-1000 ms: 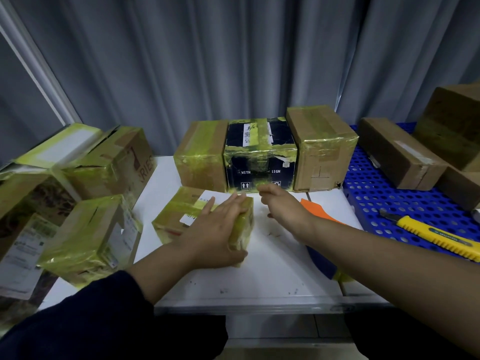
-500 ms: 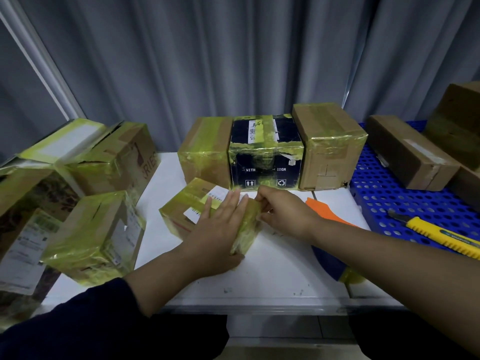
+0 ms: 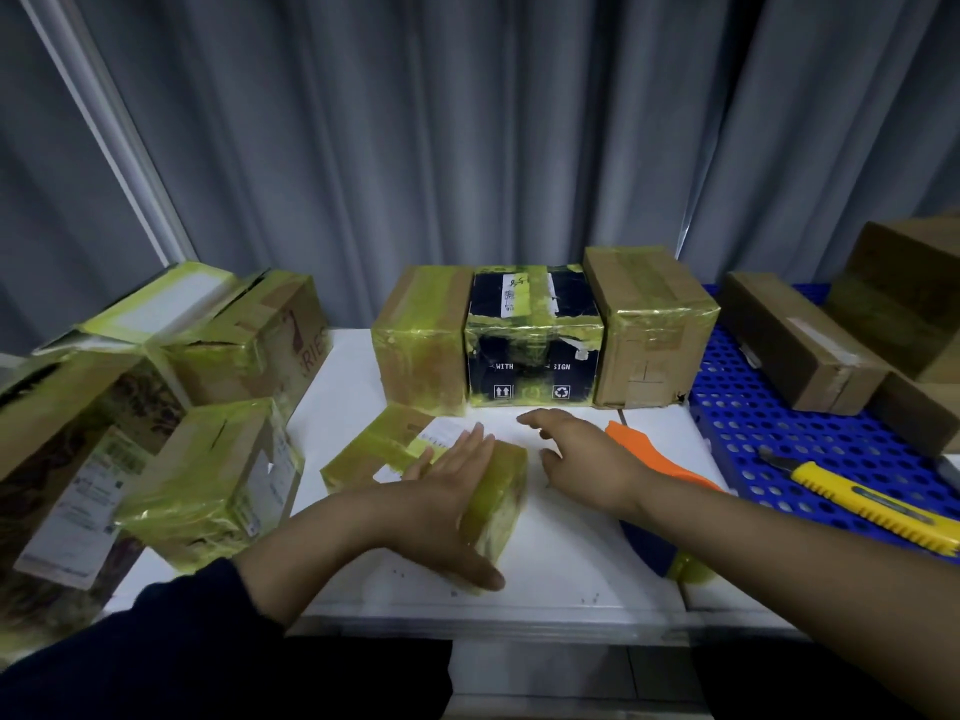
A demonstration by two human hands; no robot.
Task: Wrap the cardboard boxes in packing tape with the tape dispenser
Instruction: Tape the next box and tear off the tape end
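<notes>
A small flat box (image 3: 387, 446) wrapped in yellow tape lies on the white table (image 3: 571, 553) in front of me. My left hand (image 3: 447, 491) lies flat on its top with straight fingers and the thumb down its near side. My right hand (image 3: 576, 454) hovers just right of the box, fingers loosely spread, holding nothing. The tape dispenser with an orange handle (image 3: 654, 457) and a blue body lies under my right forearm, with a yellow tape roll (image 3: 688, 569) showing below it.
Three taped boxes (image 3: 535, 335) stand in a row at the back of the table. Several taped boxes (image 3: 208, 475) pile up at the left. A blue perforated tray (image 3: 779, 423) at the right carries plain boxes (image 3: 800, 340) and a yellow utility knife (image 3: 872, 506).
My right hand has let go of the box's right end and drawn away to the right, fingers spreading. My left hand stays flat on the box.
</notes>
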